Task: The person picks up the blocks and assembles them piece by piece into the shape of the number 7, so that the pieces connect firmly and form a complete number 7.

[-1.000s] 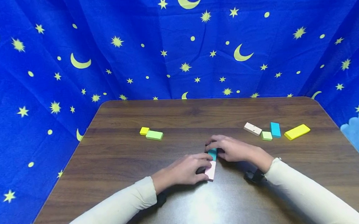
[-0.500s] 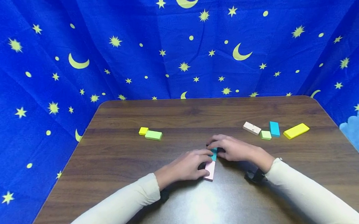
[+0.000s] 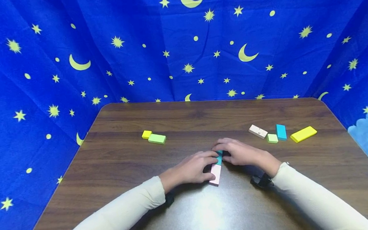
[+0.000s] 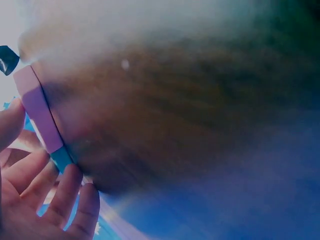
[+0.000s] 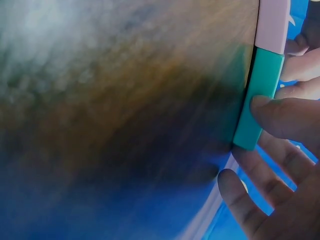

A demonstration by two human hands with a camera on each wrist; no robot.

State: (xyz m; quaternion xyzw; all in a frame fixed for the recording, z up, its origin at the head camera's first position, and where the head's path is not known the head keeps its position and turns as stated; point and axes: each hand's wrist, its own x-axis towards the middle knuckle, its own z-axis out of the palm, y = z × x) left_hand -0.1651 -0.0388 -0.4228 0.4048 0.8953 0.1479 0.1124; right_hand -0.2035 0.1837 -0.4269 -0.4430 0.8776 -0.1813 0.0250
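Note:
A pink block (image 3: 216, 173) and a teal block (image 3: 220, 158) lie end to end in one line near the middle of the table. My left hand (image 3: 192, 169) bends over them from the left, its thumb against the side of the pink block and its fingertips reaching onto the teal one. From the right, my right hand (image 3: 241, 153) holds the far part of the teal block. In the right wrist view its thumb presses the side of the teal block (image 5: 267, 72), with other fingers at the far end. The left wrist view shows the pink block (image 4: 40, 107) beside the left thumb.
On the wooden table (image 3: 126, 171), a small yellow block (image 3: 146, 134) and a light green block (image 3: 157, 139) lie back left. Back right are a whitish block (image 3: 258, 131), a small pale green block (image 3: 272, 138), a blue block (image 3: 281, 132) and a long yellow block (image 3: 303, 134).
My left hand has shifted slightly forward along the two blocks, its fingers now farther over the teal one. My right hand stays nearly still, and the other blocks lie as before.

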